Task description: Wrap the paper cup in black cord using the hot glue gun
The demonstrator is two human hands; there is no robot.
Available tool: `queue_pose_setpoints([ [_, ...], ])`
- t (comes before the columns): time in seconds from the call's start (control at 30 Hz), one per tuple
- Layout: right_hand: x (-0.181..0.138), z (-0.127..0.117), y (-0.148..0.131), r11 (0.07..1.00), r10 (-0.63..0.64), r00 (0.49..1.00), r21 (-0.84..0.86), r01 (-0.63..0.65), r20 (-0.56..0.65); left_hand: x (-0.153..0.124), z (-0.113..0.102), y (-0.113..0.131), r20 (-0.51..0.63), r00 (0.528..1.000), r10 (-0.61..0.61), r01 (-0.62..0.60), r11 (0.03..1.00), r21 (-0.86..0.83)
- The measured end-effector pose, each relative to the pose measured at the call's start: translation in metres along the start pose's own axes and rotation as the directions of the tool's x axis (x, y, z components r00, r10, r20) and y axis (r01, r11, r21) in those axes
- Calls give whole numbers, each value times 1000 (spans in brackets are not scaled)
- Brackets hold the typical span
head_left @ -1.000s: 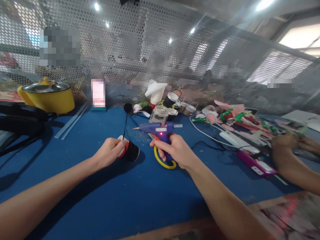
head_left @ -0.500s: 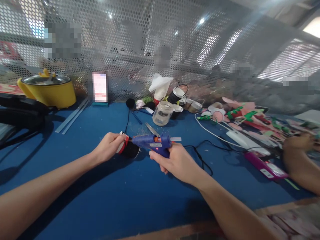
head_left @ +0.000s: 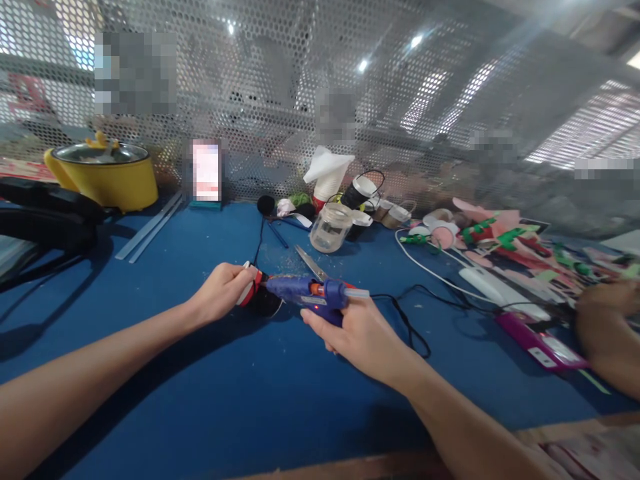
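Note:
My left hand (head_left: 223, 293) is closed round a small black, red and white piece (head_left: 259, 298) resting on the blue table (head_left: 210, 393). My right hand (head_left: 357, 333) grips a blue hot glue gun (head_left: 313, 295) held level, its nozzle pointing left and touching the small piece. A clear glue stick pokes out of the gun's back end. The gun's black cord (head_left: 405, 313) trails off to the right.
Scissors (head_left: 311, 263) lie just behind the gun. Farther back stand a glass jar (head_left: 330, 228), a white tube, cups and a yellow pot (head_left: 107, 175) against a perforated metal screen. Felt scraps, a white cable and a magenta object (head_left: 540, 340) lie right, by another person's hand (head_left: 607, 327).
My right hand lifted the glue gun off the table, turned it level and brought its nozzle left to the piece in my left hand. The view shifted slightly.

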State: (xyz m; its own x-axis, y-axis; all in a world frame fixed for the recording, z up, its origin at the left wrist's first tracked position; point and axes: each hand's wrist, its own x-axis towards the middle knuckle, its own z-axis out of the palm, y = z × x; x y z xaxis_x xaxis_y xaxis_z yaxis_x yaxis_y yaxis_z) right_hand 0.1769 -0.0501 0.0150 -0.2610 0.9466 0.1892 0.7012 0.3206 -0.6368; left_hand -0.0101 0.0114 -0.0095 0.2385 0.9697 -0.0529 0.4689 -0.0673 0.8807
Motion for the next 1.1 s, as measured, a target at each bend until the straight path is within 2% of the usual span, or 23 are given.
queue_pose_setpoints([
  [0.23, -1, 0, 0, 999, 25, 1000, -40, -25, -1, 0, 1, -2, -11, 1000, 6, -6, 1000, 0],
  [0.43, -2, -1, -1, 1000, 23, 999, 17, -24, 42, 0, 1, -7, -3, 999, 53, -53, 999, 2],
  [0.6, 1, -1, 2, 995, 51, 998, 84, -53, 30, -1, 1, -9, -11, 997, 82, -82, 996, 15],
  [0.83, -1, -2, 1, 992, 76, 995, 92, -82, 62, -3, 1, -9, 18, 988, 152, -153, 987, 42],
  [1.1, 4, -2, 5, 978, 112, 992, 170, -121, 60, -4, 0, -10, 15, 987, 162, -162, 984, 74],
])
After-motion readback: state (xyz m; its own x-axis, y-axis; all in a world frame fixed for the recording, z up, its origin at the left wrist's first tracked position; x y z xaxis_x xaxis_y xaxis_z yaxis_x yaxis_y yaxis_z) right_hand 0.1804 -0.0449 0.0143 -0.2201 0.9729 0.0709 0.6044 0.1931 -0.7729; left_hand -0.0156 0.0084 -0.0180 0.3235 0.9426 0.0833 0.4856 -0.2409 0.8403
